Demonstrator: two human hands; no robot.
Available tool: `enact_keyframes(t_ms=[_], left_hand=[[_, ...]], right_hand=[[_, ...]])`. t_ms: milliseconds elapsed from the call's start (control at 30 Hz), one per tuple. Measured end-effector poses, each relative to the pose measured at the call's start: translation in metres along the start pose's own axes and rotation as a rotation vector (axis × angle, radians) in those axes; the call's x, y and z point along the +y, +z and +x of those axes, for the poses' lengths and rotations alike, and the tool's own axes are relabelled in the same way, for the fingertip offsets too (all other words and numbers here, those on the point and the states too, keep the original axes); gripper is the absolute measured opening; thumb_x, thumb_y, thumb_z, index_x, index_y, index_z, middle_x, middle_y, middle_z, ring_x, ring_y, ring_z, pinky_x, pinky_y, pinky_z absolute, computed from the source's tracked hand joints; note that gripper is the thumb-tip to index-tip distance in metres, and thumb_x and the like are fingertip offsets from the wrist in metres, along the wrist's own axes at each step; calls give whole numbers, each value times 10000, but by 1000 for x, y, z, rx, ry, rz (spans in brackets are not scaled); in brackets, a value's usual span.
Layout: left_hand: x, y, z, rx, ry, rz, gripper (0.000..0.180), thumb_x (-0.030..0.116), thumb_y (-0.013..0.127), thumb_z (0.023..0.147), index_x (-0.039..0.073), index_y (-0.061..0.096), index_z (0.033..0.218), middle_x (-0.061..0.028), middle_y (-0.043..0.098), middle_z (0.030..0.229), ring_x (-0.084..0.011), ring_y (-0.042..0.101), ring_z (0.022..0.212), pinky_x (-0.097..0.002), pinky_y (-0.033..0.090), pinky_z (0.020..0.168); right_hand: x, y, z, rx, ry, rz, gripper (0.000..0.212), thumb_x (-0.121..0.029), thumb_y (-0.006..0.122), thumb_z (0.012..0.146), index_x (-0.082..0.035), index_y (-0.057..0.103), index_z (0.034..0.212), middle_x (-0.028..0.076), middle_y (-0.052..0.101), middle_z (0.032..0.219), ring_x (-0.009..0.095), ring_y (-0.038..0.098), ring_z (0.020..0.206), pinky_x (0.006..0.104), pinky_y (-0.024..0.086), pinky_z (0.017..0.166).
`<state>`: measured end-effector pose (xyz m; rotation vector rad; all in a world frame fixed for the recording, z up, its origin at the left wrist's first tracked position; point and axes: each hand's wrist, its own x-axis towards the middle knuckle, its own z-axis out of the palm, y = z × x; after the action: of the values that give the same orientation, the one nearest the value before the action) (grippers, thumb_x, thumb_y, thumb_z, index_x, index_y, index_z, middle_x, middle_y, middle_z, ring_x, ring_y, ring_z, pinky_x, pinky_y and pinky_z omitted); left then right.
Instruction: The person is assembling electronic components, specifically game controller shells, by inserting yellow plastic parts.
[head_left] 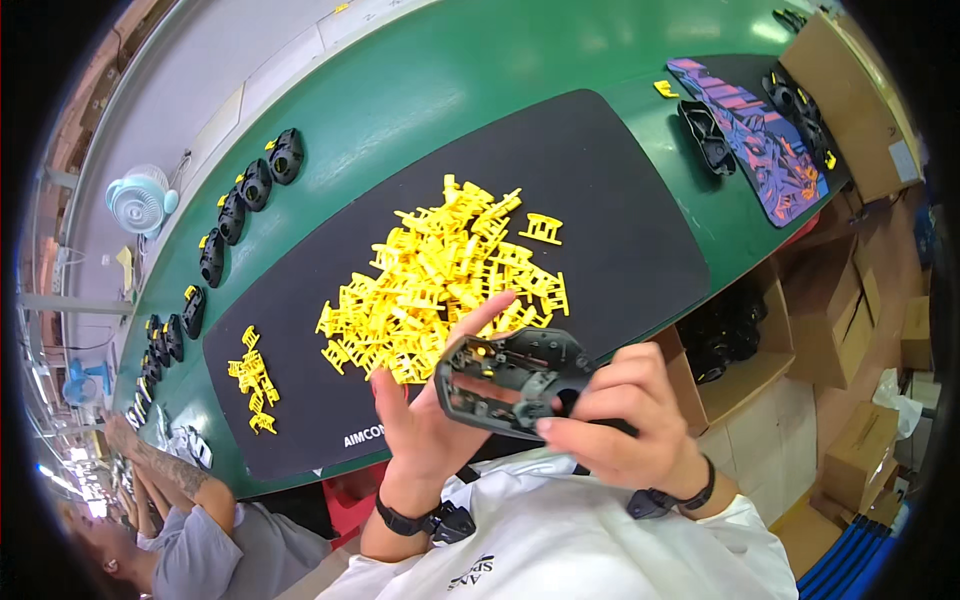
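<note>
A black plastic housing (pixel 515 385), hollow side showing with ribs and small openings inside, is held tilted above the mat's near edge. My right hand (pixel 635 410) grips its right end, with the thumb at the near side and the fingers curled over it. My left hand (pixel 430 425) is at the housing's left end, thumb and forefinger stretched wide apart; its other fingers are hidden behind the housing. Just beyond lies a large heap of yellow plastic ladder-shaped clips (pixel 440 275). One loose yellow clip (pixel 541 229) sits right of the heap.
A black mat (pixel 590 150) covers part of the green table (pixel 430 60). A smaller yellow cluster (pixel 252 375) lies left. Several black housings with yellow pieces (pixel 232 215) line the far left. Another open housing (pixel 706 138) lies beside a patterned mat (pixel 760 140). A co-worker (pixel 220 530) sits left; cardboard boxes (pixel 740 350) stand right.
</note>
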<state>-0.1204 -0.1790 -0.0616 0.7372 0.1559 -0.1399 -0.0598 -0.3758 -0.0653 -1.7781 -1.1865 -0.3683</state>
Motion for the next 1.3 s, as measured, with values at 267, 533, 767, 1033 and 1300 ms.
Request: enact_keyframes(t_ms=[267,533,767,1033,1300], left_hand=[[2,-37,-12,144,227,178,1007,630,595,899,76,123,1596,-260,587,1286,-330,635,1159,-445,541,979],[23,-44,-7,64,155,-72,1042,590,597,840,88,103,1607,-219,592,1284,-356,640,1139,-526,583,868],[11,-39,-9,54,283,291,941,161,597,961,117,-78,1616,-143,549,1309,-230,602,1153,-386,517,956],[1,-30,-2,-7,336,401,1021,217,696,943,58,-62,1608,-163,409,1463,-193,551,1186,-336,478,992],[3,-29,-1,13,340,514,1049,262,714,935,36,-62,1604,-146,483,1382,-186,563,1134,-321,470,976]], right_hand=[[38,45,43,229,467,-52,322,-70,698,856,-16,642,1168,131,617,1019,251,603,883,361,496,764],[90,44,55,-2,636,-205,239,-54,713,862,-72,663,1095,120,618,1109,259,602,986,351,488,871],[15,16,71,-135,620,574,304,127,594,857,38,658,1140,90,628,1054,110,612,923,238,516,742],[8,43,69,-25,493,236,238,81,743,789,-21,726,1003,92,684,886,144,674,668,250,526,563],[4,47,67,23,479,59,233,66,785,731,-46,749,932,61,672,845,154,636,629,267,503,556]])
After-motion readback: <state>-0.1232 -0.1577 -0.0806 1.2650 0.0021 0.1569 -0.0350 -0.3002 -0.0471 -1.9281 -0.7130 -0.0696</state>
